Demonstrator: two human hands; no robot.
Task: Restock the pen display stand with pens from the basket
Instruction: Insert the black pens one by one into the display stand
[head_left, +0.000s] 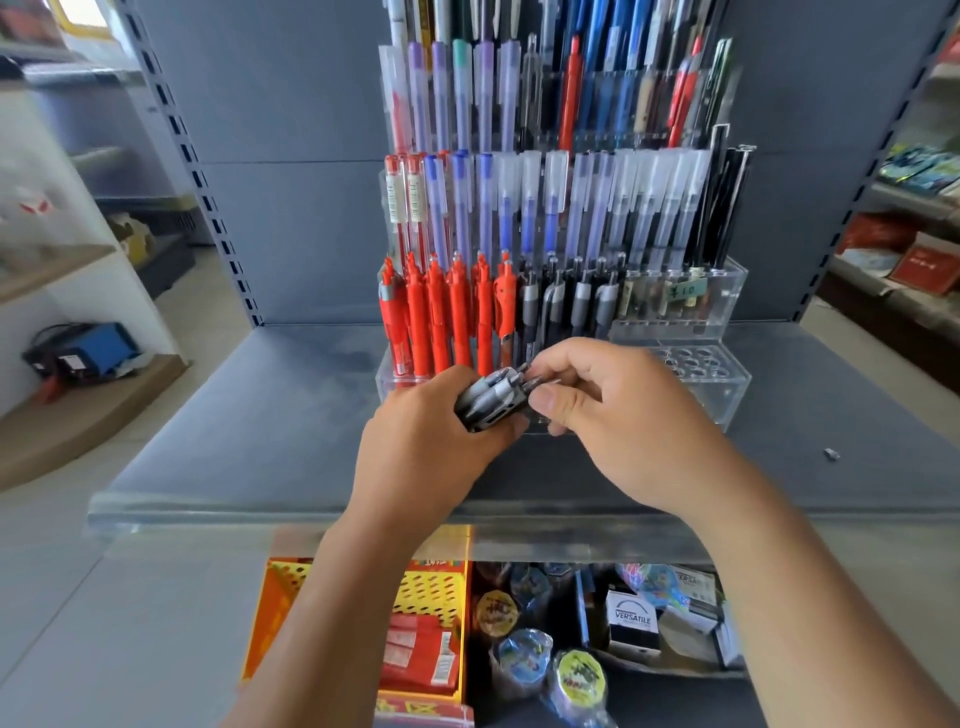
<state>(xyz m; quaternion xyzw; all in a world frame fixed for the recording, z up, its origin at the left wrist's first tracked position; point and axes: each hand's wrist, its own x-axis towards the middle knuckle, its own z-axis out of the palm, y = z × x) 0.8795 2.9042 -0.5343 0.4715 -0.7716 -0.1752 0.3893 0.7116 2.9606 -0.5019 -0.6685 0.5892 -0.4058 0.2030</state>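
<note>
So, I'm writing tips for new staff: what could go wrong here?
The left hand grips a bundle of grey pens while the right hand pinches at one; others might slip onto the shelf. Both hands work close to the packed red pens in the display stand; a knock could dislodge some.

Both bare forearms reach forward, hands meeting: the left hand (431, 436) curls its fingers (457, 379) round a bundle of pens (491, 400); the right hand (618, 415) pinches its tips.
</note>
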